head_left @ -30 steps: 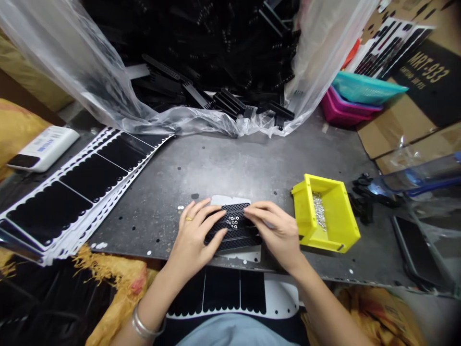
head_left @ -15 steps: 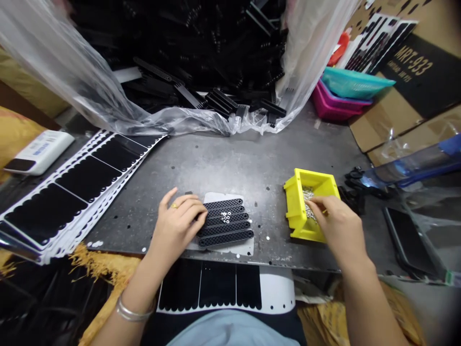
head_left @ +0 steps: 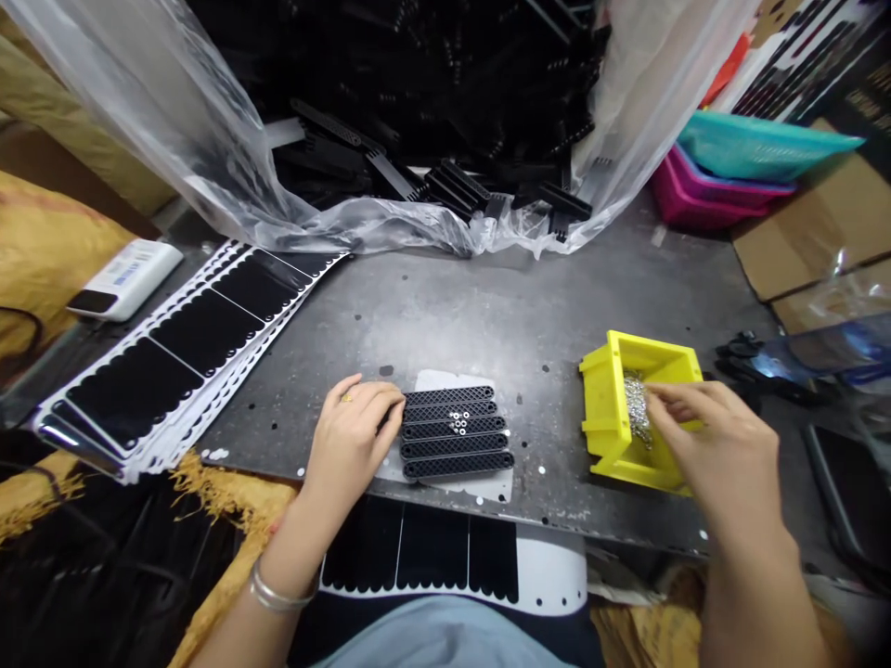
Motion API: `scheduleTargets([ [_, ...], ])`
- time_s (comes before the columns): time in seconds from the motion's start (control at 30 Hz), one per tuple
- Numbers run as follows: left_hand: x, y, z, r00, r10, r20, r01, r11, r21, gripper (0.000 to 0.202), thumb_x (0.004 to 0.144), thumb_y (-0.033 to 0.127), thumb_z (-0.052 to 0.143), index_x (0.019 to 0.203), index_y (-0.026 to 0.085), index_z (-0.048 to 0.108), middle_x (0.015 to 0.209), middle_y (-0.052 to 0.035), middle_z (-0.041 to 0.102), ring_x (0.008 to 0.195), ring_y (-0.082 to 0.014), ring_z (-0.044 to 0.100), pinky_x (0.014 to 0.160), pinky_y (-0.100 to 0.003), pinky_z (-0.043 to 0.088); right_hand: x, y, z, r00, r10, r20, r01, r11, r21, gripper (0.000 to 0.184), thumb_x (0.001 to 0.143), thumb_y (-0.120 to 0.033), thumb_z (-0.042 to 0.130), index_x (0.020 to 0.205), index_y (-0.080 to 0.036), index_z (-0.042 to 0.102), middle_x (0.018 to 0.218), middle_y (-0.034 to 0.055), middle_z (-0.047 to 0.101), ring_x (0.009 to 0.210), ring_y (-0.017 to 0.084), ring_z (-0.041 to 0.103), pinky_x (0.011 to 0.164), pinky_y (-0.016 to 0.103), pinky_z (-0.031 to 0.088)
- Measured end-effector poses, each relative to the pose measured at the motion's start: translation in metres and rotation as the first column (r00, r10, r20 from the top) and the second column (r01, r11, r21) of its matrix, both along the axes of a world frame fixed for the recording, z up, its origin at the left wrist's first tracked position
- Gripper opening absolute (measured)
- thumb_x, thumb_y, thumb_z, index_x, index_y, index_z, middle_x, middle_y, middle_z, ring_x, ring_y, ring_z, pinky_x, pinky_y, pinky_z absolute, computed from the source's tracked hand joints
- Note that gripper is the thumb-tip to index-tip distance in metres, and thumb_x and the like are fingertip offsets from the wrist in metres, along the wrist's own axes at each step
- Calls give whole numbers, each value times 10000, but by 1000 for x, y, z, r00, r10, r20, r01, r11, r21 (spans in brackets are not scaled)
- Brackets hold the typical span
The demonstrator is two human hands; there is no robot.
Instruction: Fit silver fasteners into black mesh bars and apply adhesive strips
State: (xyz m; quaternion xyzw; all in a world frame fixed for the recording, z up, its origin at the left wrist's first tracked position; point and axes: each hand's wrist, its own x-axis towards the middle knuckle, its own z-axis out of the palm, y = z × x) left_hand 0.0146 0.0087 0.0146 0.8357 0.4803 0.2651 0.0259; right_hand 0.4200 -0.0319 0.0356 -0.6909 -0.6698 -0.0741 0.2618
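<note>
Several black perforated strips (head_left: 456, 447) lie side by side on a pale sheet (head_left: 445, 378) on the table. A small cluster of shiny rings (head_left: 459, 423) rests on the middle of them. My left hand (head_left: 358, 422), wearing a ring, lies at the strips' left ends, its curved fingers apart and its fingertips against the ends. Over the yellow bin (head_left: 600, 408), my right hand (head_left: 724, 441) has thumb and forefinger pinched together. Just beside those fingertips is a heap of small silvery metal pieces (head_left: 636, 408) inside the bin. Whatever the pinch holds is too small to make out.
Printed black-and-white sheets (head_left: 181, 339) are stacked at left, near a white device (head_left: 129, 278). Behind, a clear plastic bag (head_left: 390, 223) holds many black parts. Teal and magenta baskets (head_left: 724, 199) and a dark phone (head_left: 853, 496) are at right.
The whole view has shifted, so the table things appear further right. My right hand stays at the bin with its fingers pinched, and my left hand remains by the strips.
</note>
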Motion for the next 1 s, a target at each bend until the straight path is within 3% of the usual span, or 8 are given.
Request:
scheduleTargets([
  [0.1, -1, -2, -3, 1000, -24, -5, 25, 996, 88, 121, 1005, 138, 602, 1094, 191, 664, 1079, -46, 795, 990, -203, 756, 1086, -449, 450, -34, 1, 13, 997, 20, -69, -13, 995, 102, 189, 986, -345, 650, 1014, -200, 769, 940, 59, 701, 711, 170, 642, 721, 349, 536],
  [0.17, -1, -4, -5, 999, -37, -5, 38, 989, 144, 152, 990, 134, 630, 1125, 185, 676, 1113, -61, 800, 1011, -219, 762, 1081, -458, 457, -70, 6, 14, 970, 188, -158, -173, 979, 104, 148, 986, -250, 660, 1091, -223, 760, 1020, 54, 715, 849, 178, 684, 794, 336, 554],
  [0.23, -2, -7, -7, 999, -37, -16, 39, 984, 174, 187, 979, 141, 652, 1156, 191, 684, 1144, -64, 801, 1039, -235, 763, 1084, -467, 455, -105, 15, 6, 889, 402, -219, -406, 914, 28, 182, 1012, -199, 608, 1126, -222, 749, 1021, 57, 717, 906, 178, 690, 795, 320, 568],
  [0.33, -4, -11, -7, 998, -31, -56, 41, 983, 177, 250, 982, 149, 648, 1226, 197, 677, 1195, -68, 792, 1075, -247, 758, 1078, -467, 450, -137, 31, -13, 874, 478, -90, -478, 878, 20, 218, 1033, -160, 543, 1110, -153, 746, 958, 101, 718, 860, 201, 662, 770, 353, 566],
  [0.43, -4, -14, -8, 996, -45, -72, 55, 987, 148, 273, 994, 139, 620, 1260, 177, 667, 1247, -91, 774, 1096, -251, 753, 1070, -462, 450, -138, 39, -24, 852, 513, 109, -514, 858, -21, 234, 1016, -139, 540, 1125, -129, 747, 997, 134, 739, 846, 222, 648, 754, 382, 545],
  [0.57, -5, -14, -10, 998, -49, -26, 52, 991, 121, 263, 997, 141, 610, 1246, 194, 674, 1241, -83, 776, 1081, -238, 757, 1073, -458, 452, -127, 36, -19, 743, 606, 283, -613, 787, -77, 284, 990, -154, 561, 1217, -101, 723, 1103, 155, 755, 941, 254, 662, 790, 405, 532],
  [0.77, -5, -11, -9, 999, -32, 28, 30, 996, 81, 192, 988, 167, 639, 1164, 225, 689, 1203, -56, 790, 1094, -231, 752, 1082, -461, 450, -120, 41, -6, 748, 637, 185, -612, 770, -177, 279, 1034, -222, 516, 1163, -118, 741, 1071, 120, 761, 920, 235, 642, 761, 373, 500],
  [1.0, -7, -9, -8, 998, -35, 43, 32, 997, 66, 167, 977, 166, 649, 1123, 223, 707, 1182, -51, 793, 1066, -229, 756, 1074, -464, 446, -115, 47, -7, 575, 693, 434, -692, 695, -195, 264, 1044, -249, 557, 1195, -108, 722, 1211, 118, 741, 1054, 243, 626, 947, 397, 462],
])
